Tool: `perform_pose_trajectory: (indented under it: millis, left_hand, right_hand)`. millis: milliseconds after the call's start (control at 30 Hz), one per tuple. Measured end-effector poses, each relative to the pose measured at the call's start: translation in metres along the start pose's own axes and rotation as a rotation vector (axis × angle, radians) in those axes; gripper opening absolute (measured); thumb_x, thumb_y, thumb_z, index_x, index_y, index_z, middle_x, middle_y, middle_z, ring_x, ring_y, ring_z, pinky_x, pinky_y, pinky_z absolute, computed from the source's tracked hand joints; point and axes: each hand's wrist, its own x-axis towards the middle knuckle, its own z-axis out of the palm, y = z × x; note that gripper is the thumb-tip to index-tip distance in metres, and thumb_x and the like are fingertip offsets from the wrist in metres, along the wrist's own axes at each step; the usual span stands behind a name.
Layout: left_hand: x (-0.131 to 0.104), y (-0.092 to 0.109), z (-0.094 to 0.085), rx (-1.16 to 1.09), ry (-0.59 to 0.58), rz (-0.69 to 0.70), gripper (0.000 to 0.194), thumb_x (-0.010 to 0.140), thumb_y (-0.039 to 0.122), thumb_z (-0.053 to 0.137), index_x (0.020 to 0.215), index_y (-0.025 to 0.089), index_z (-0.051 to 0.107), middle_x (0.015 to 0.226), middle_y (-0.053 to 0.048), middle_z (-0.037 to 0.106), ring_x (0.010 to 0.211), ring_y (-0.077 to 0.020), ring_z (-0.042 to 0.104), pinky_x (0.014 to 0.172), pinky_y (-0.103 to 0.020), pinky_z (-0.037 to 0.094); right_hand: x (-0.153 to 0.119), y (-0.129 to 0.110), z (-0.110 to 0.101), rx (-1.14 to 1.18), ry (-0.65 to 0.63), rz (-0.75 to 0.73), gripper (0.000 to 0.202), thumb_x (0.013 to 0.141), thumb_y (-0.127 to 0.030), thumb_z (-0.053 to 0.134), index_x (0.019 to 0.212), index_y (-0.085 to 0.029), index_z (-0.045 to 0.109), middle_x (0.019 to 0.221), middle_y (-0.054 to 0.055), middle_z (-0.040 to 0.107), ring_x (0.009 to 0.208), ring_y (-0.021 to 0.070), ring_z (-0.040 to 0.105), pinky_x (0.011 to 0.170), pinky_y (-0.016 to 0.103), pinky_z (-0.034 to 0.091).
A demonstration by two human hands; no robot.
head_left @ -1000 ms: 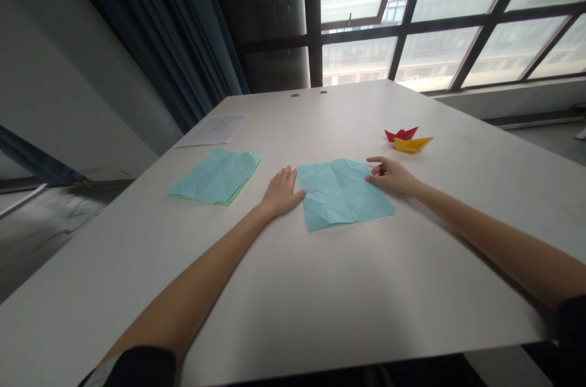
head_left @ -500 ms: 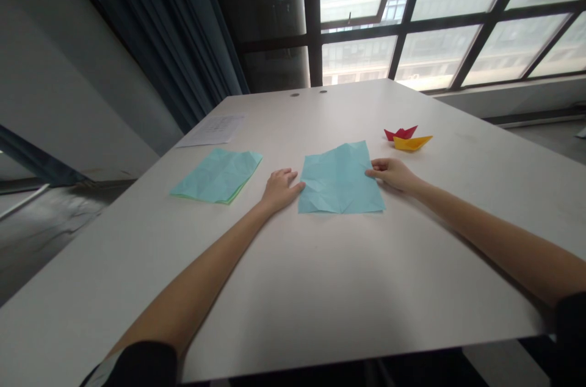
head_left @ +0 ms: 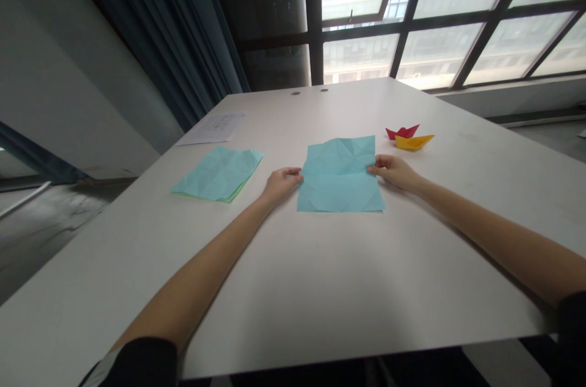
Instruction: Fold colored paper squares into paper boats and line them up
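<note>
A creased light-blue sheet of paper (head_left: 341, 176) lies in front of me, its far part lifted slightly off the table. My left hand (head_left: 282, 182) pinches its left edge between thumb and fingers. On the opposite side, my right hand (head_left: 394, 172) has the right edge between thumb and curled fingers. Off to the left is a stack of creased paper (head_left: 220, 173), light blue on top with green showing below. Beyond my right hand sit a yellow paper boat (head_left: 413, 143) and, just behind it, a red paper boat (head_left: 401, 132).
Everything rests on a large white table (head_left: 315, 289). A printed white sheet (head_left: 213, 129) lies near the table's left edge. Two round cable holes are at the far end. A blue curtain (head_left: 183, 39) hangs at the left, and windows stand behind.
The far part of the blue sheet has risen and now shows a crosswise crease. My left fingers have closed onto its left edge; my right hand keeps its hold.
</note>
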Motion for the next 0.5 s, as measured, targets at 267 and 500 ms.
perform_pose_trajectory:
  millis: [267,500]
  left_hand:
    - [-0.002,0.013,-0.001,-0.374,-0.043,-0.117,0.057,0.047,0.026,0.078,0.1,0.01,0.062,0.066,0.002,0.06,0.064,-0.0106,0.057,0.081,-0.034,0.043]
    - [0.0,0.007,-0.001,-0.261,-0.025,-0.047,0.023,0.053,0.028,0.073,0.068,0.013,0.066,0.069,-0.003,0.065,0.069,-0.0149,0.058,0.078,-0.033,0.044]
  right_hand:
    - [0.0,-0.001,-0.002,-0.007,-0.028,-0.002,0.042,0.059,-0.054,0.069,0.075,-0.016,0.061,0.067,0.0,0.057,0.063,0.0118,0.049,0.063,0.027,0.039]
    - [0.001,0.002,-0.004,-0.177,-0.007,-0.046,0.026,0.066,-0.041,0.065,0.073,-0.016,0.062,0.066,-0.001,0.056,0.06,0.0108,0.046,0.06,0.026,0.036]
